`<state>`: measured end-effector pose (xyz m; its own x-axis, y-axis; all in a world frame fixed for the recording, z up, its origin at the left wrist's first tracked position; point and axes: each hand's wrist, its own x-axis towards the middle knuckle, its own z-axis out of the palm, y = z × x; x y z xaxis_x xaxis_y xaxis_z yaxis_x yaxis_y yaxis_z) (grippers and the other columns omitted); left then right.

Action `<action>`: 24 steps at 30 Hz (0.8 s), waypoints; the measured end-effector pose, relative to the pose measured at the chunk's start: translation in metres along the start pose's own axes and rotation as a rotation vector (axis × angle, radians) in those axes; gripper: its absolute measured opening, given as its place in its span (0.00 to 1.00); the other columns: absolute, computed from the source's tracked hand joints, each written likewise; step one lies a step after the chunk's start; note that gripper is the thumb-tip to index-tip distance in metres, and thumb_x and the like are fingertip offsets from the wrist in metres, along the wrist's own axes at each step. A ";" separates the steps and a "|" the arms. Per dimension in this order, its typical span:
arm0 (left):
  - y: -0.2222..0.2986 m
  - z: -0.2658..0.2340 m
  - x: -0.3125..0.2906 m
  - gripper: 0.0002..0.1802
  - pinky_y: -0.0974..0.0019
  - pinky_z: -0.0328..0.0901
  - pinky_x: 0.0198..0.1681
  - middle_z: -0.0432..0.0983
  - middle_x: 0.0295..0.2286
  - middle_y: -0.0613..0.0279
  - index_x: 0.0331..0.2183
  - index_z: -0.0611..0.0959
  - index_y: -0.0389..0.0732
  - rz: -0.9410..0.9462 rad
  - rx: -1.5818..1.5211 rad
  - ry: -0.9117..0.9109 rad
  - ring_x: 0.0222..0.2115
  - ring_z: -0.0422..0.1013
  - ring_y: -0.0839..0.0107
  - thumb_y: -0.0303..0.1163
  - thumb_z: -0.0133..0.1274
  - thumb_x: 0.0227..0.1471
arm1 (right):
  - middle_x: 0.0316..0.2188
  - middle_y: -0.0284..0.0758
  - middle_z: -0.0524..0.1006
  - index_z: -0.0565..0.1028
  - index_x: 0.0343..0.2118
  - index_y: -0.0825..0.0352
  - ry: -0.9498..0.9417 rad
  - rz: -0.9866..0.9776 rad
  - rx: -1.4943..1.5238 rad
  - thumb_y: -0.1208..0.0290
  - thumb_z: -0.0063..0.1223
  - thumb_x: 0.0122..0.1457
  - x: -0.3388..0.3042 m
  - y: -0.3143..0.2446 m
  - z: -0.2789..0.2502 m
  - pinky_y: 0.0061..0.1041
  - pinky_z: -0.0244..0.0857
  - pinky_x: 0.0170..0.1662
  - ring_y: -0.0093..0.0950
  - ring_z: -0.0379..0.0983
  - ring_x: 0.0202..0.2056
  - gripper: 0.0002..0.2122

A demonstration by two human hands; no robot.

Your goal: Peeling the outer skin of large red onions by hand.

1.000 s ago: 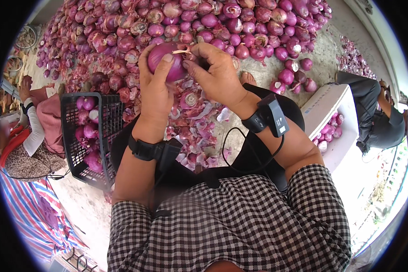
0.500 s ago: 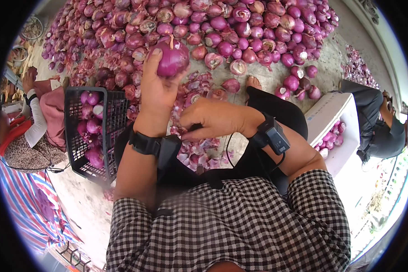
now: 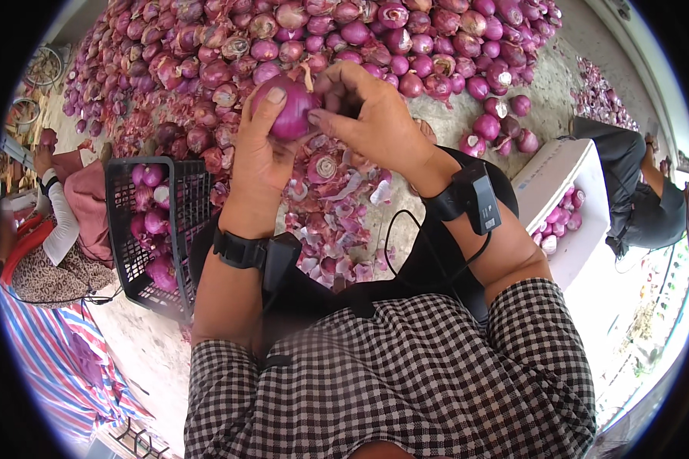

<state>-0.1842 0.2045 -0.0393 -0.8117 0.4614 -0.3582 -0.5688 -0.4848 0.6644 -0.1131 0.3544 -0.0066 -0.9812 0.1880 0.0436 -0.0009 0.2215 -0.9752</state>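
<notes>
A large red onion (image 3: 292,113) with a dry stem end sits in my left hand (image 3: 256,157), its thumb laid across the near side. My right hand (image 3: 379,122) meets the onion from the right, fingers curled and thumb against its skin; its inner fingertips are partly hidden. Beneath both hands, loose papery onion skins (image 3: 333,222) cover the ground between my legs. Another onion (image 3: 323,167) with a cut face rests on these peelings.
A big heap of red onions (image 3: 207,46) spreads across the far side. To the left stands a black plastic crate (image 3: 178,222) holding onions; to the right, a white foam box (image 3: 589,172) with more. People sit at left (image 3: 84,199) and right (image 3: 643,199).
My right hand has risen from above the peelings up to the onion, its fingers now touching it. The left hand still holds the onion, slightly lower.
</notes>
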 end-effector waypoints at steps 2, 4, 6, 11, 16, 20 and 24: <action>-0.002 0.001 0.000 0.30 0.56 0.71 0.43 0.70 0.43 0.57 0.49 0.68 0.41 -0.004 0.023 -0.013 0.43 0.70 0.63 0.32 0.61 0.45 | 0.19 0.31 0.71 0.71 0.35 0.70 0.032 0.020 0.002 0.75 0.60 0.48 0.001 0.001 0.000 0.22 0.62 0.25 0.19 0.67 0.22 0.12; -0.003 0.001 -0.001 0.31 0.58 0.71 0.43 0.69 0.43 0.56 0.49 0.67 0.41 -0.008 0.026 -0.025 0.43 0.70 0.63 0.31 0.62 0.44 | 0.19 0.31 0.71 0.71 0.35 0.70 0.026 0.038 0.035 0.76 0.59 0.48 0.001 0.002 -0.001 0.22 0.62 0.26 0.19 0.67 0.22 0.12; -0.004 -0.001 0.000 0.32 0.59 0.71 0.43 0.69 0.43 0.56 0.50 0.67 0.41 0.040 0.075 -0.017 0.42 0.70 0.64 0.29 0.62 0.44 | 0.20 0.31 0.72 0.72 0.34 0.71 0.032 0.035 0.076 0.76 0.59 0.49 0.001 0.003 0.001 0.21 0.62 0.27 0.18 0.67 0.23 0.11; -0.006 0.004 0.000 0.33 0.60 0.70 0.45 0.68 0.43 0.57 0.50 0.66 0.41 0.063 0.086 -0.039 0.43 0.70 0.64 0.27 0.62 0.43 | 0.21 0.32 0.72 0.72 0.33 0.72 0.100 -0.055 0.113 0.78 0.58 0.49 0.006 0.024 0.003 0.20 0.62 0.28 0.17 0.66 0.25 0.08; -0.009 0.006 0.000 0.33 0.59 0.70 0.45 0.69 0.43 0.57 0.50 0.65 0.41 0.049 0.088 -0.004 0.43 0.69 0.65 0.28 0.62 0.44 | 0.26 0.39 0.74 0.72 0.32 0.72 0.115 -0.147 0.043 0.78 0.56 0.50 0.006 0.028 0.003 0.26 0.64 0.32 0.28 0.70 0.28 0.07; -0.010 -0.002 0.003 0.30 0.58 0.70 0.44 0.69 0.43 0.57 0.49 0.67 0.41 0.011 0.084 -0.018 0.42 0.70 0.64 0.32 0.60 0.46 | 0.28 0.45 0.72 0.70 0.32 0.71 0.080 -0.272 -0.162 0.78 0.53 0.51 0.005 0.017 0.000 0.33 0.63 0.36 0.41 0.70 0.32 0.06; -0.007 -0.003 0.003 0.24 0.56 0.71 0.42 0.70 0.42 0.58 0.47 0.70 0.41 -0.087 0.045 -0.074 0.41 0.71 0.64 0.39 0.57 0.50 | 0.27 0.42 0.69 0.68 0.33 0.70 -0.001 -0.395 -0.209 0.78 0.51 0.52 0.005 0.011 -0.002 0.32 0.63 0.36 0.40 0.67 0.31 0.07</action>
<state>-0.1828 0.2068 -0.0472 -0.7464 0.5545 -0.3680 -0.6289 -0.4072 0.6623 -0.1179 0.3595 -0.0170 -0.9135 0.0492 0.4039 -0.3369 0.4652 -0.8186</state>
